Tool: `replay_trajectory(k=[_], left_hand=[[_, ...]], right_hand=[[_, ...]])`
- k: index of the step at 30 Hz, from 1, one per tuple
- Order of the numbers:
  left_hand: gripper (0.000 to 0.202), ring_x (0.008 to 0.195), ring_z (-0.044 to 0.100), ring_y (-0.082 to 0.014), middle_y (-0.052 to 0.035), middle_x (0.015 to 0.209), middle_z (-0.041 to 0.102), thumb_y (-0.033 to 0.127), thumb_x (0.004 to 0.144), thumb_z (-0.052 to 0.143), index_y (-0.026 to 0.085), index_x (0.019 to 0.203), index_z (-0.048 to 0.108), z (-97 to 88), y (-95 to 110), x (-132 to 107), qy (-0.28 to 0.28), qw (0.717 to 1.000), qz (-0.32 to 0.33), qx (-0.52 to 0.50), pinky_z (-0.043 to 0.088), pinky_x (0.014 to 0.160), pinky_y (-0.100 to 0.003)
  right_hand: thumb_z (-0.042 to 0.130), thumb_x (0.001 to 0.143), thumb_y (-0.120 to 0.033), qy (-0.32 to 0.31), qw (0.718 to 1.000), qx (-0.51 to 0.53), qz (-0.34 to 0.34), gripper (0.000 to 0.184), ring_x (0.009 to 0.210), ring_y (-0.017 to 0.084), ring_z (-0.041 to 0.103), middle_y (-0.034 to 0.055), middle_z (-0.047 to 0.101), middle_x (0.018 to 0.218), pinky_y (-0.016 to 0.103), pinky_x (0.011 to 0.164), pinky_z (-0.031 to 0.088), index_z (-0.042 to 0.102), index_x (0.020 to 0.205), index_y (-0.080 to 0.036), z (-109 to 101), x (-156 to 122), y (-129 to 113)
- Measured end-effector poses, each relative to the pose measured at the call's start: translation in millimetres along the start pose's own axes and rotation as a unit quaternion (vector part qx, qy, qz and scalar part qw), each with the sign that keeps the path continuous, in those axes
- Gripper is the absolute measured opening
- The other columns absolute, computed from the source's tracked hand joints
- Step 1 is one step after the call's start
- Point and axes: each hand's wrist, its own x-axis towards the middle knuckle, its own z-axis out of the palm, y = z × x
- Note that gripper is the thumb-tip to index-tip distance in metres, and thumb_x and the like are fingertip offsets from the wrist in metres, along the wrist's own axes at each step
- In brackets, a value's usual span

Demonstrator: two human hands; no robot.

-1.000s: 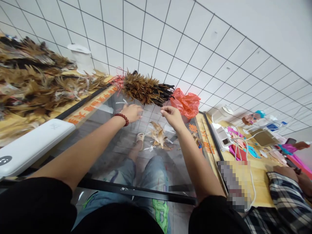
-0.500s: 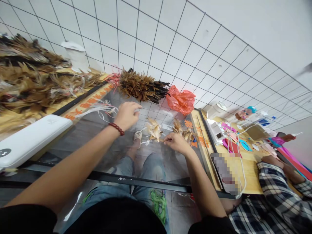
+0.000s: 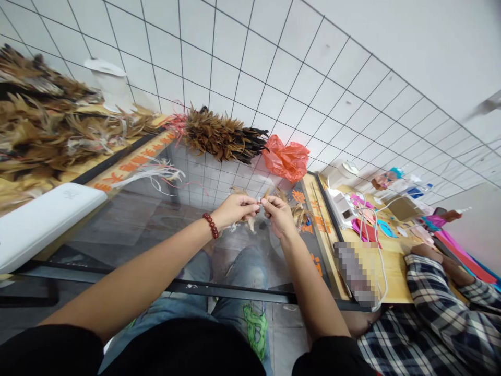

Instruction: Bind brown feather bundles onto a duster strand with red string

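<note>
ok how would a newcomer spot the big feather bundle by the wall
Start at the tiled wall, then drop to the far edge of the glass table. Along it lies the long feather bundle, between red strings at its left end and a crumpled red bag at its right. Unlike the loose heap of feathers farther left, it is one compact bunch.

slender brown feather [image 3: 267, 192]: base behind fingertips [image 3: 267, 205] | beige feather tuft [image 3: 251, 224]: partly under left hand [image 3: 235, 210] | white oblong power bank [image 3: 50, 222]: cropped left
</note>
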Motion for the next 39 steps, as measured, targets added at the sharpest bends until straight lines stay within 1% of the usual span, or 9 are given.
replay_trajectory(k=[7, 12, 15, 19, 23, 28, 31, 35, 39], left_hand=[[0.023, 0.047, 0.051, -0.0070, -0.0029, 0.056, 0.060, 0.031, 0.067, 0.074, 0.013, 0.058, 0.064, 1.8, 2.8, -3.7, 0.005, 0.999, -0.006, 0.034, 0.041, 0.046, -0.019], [0.023, 0.049, 0.051, -0.0074, -0.0034, 0.059, 0.061, 0.031, 0.067, 0.073, 0.011, 0.063, 0.064, -2.9, 3.6, -3.9, 0.036, 0.999, -0.027, -0.003, 0.041, 0.047, -0.019], [0.020, 0.053, 0.052, -0.0088, -0.0032, 0.061, 0.062, 0.030, 0.064, 0.074, 0.011, 0.067, 0.067, -9.0, 6.4, -4.0, 0.069, 0.998, 0.004, 0.011, 0.042, 0.051, -0.020], [0.036, 0.067, 0.059, -0.0124, -0.0037, 0.074, 0.068, 0.018, 0.054, 0.078, 0.012, 0.089, 0.072, -13.6, 12.3, -4.1, 0.010, 0.995, 0.066, 0.075, 0.048, 0.066, -0.025], [0.027, 0.067, 0.059, -0.0129, -0.0055, 0.077, 0.069, 0.028, 0.066, 0.072, 0.012, 0.088, 0.073, -8.7, 11.6, -2.9, 0.031, 0.989, 0.096, 0.105, 0.046, 0.064, -0.024], [0.023, 0.044, 0.044, -0.0075, -0.0012, 0.050, 0.054, 0.034, 0.068, 0.070, 0.012, 0.063, 0.067, -3.7, 6.6, -3.9, -0.017, 0.996, 0.017, 0.091, 0.031, 0.044, -0.020], [0.021, 0.045, 0.044, -0.0065, -0.0031, 0.055, 0.057, 0.030, 0.066, 0.072, 0.011, 0.061, 0.066, -5.3, 8.0, -6.0, 0.012, 0.998, -0.020, 0.050, 0.031, 0.043, -0.019], [0.019, 0.045, 0.043, -0.0059, -0.0040, 0.057, 0.059, 0.028, 0.064, 0.071, 0.011, 0.059, 0.065, -5.5, 10.4, -8.6, 0.040, 0.997, -0.050, 0.039, 0.030, 0.041, -0.019], [0.020, 0.044, 0.043, -0.0059, -0.0011, 0.053, 0.055, 0.029, 0.067, 0.069, 0.012, 0.058, 0.063, -4.2, 7.2, -10.0, 0.021, 0.995, -0.030, 0.093, 0.029, 0.041, -0.018]], right_hand=[[0.076, 0.063, -0.045, -0.037, 0.999, 0.021, -0.006, 0.030, 0.049, 0.007, 0.031, -0.0076, 0.043, 0.053, 0.023, 0.050, 0.024, 0.063, 0.070, -0.019, 1.0, -0.7, 6.8], [0.077, 0.063, -0.043, 0.022, 0.996, 0.073, -0.050, 0.028, 0.050, 0.007, 0.028, -0.0075, 0.038, 0.051, 0.024, 0.050, 0.021, 0.064, 0.067, -0.018, -4.4, 2.7, 4.6], [0.079, 0.059, -0.041, 0.051, 0.993, 0.096, -0.047, 0.028, 0.049, 0.007, 0.026, -0.0082, 0.036, 0.050, 0.024, 0.050, 0.020, 0.064, 0.068, -0.019, -10.1, 5.2, 3.2], [0.078, 0.061, -0.041, 0.042, 0.995, 0.076, -0.052, 0.027, 0.049, 0.007, 0.026, -0.0082, 0.035, 0.050, 0.024, 0.050, 0.020, 0.065, 0.068, -0.018, -13.0, 4.0, 3.1], [0.075, 0.066, -0.042, 0.019, 0.997, 0.025, -0.075, 0.025, 0.051, 0.007, 0.029, -0.0067, 0.040, 0.053, 0.024, 0.052, 0.023, 0.066, 0.068, -0.019, -7.1, -0.7, 4.0], [0.075, 0.067, -0.040, -0.005, 0.996, -0.003, -0.085, 0.024, 0.053, 0.007, 0.032, -0.0045, 0.048, 0.060, 0.023, 0.053, 0.027, 0.066, 0.068, -0.017, -1.9, -0.4, 6.4], [0.069, 0.073, -0.043, 0.065, 0.991, -0.002, -0.117, 0.026, 0.051, 0.008, 0.032, -0.0063, 0.040, 0.057, 0.023, 0.052, 0.030, 0.062, 0.073, -0.018, -8.2, 1.7, 5.4], [0.056, 0.086, -0.037, 0.179, 0.924, -0.174, -0.290, 0.021, 0.074, 0.014, 0.052, 0.0032, 0.056, 0.086, 0.028, 0.069, 0.044, 0.063, 0.095, -0.020, -17.1, -5.9, -0.1], [0.049, 0.091, -0.024, 0.023, 0.824, -0.393, -0.408, 0.025, 0.100, 0.020, 0.056, 0.0093, 0.058, 0.111, 0.035, 0.086, 0.044, 0.065, 0.110, -0.024, -12.7, -18.4, -2.1]])
